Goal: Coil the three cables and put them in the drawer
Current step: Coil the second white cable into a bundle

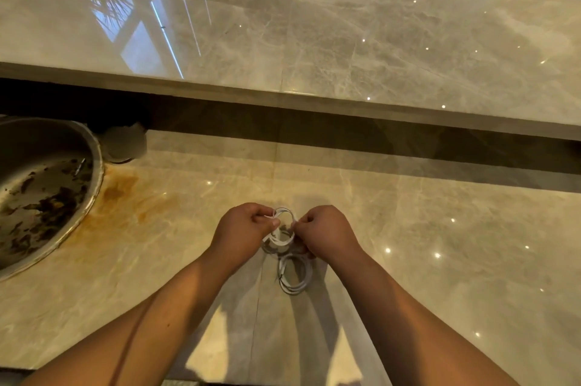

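Both hands meet over the lower marble counter (408, 260). My left hand (242, 231) and my right hand (327, 233) pinch a small white cable (284, 214) wound into loops between them. Just below the hands, a second white cable (295, 275) lies coiled on the counter. A greyish cable (272, 249) sits partly hidden under the held one. No drawer is in view.
A round metal sink (47, 184) with dark debris is set into the counter at the left, ringed by orange stains. A raised glossy marble ledge (314, 40) runs across the back, with a dark gap beneath it.
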Demonstrator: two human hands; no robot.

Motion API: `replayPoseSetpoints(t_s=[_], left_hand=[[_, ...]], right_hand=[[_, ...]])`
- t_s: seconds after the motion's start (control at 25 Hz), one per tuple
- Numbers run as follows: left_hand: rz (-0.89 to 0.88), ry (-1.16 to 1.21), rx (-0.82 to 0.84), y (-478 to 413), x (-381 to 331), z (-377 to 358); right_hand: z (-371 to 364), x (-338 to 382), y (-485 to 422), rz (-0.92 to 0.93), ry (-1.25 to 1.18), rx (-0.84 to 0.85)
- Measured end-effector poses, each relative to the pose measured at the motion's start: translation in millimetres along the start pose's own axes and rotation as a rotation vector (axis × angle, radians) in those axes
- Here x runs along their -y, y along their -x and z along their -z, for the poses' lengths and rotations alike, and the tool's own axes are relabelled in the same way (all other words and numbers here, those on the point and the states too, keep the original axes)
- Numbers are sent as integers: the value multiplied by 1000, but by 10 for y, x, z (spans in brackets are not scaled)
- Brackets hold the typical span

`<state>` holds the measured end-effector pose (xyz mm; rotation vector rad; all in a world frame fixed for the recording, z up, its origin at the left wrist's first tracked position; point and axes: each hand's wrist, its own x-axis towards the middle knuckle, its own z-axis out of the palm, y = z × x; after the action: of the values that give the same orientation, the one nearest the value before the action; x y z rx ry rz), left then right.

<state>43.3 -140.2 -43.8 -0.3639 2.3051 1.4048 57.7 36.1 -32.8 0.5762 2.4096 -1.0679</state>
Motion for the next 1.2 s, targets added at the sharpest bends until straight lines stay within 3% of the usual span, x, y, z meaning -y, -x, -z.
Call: replayPoseSetpoints(t_s=[0.52,0.88,1.2], left_hand=[[-78,-353,-4,-286,102,-226],[-93,-340,-15,-272,149,-133],[-266,-439,-13,-40,48,159]], right_hand=[[-78,-118,-242,14,227,-31],[-70,-111,-187,40,199,-80],[156,-157,86,200,192,-173]])
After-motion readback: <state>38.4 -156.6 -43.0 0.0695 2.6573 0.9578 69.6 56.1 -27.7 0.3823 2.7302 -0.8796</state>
